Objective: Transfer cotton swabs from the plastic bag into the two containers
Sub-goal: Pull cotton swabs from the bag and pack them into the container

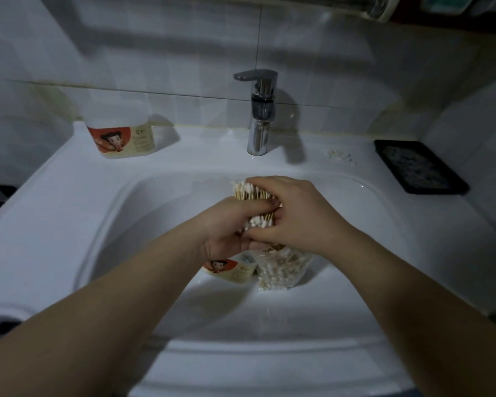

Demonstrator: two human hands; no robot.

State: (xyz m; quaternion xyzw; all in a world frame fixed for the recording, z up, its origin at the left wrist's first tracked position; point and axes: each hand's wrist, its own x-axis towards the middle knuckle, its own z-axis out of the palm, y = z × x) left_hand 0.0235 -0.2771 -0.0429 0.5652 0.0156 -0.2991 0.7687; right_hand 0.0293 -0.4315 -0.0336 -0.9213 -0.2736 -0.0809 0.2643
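Two bare hands met over the basin of the white sink [69, 202], both closed around one bundle of cotton swabs [251, 193]. The left hand [226, 230] gripped it from below with curled fingers, and the right hand [294, 213] wrapped over it from the right, its thumb pressed at the near cotton tips. Wooden sticks and white tips showed at the bundle's far end and between the fingers. Beneath the hands, in the basin, lay one clear plastic bag [282, 270] holding more swabs, too many to count. Two labelled containers were in view. One, the container in the basin [234, 270], lay just left of the bag, seemingly touching it though the dim light left that unsure, and was partly hidden by the left wrist. The other container [121, 136] stood upright on the sink's back ledge, well left of the single chrome faucet [259, 116]. One black tray [418, 167] sat on the ledge at the right.
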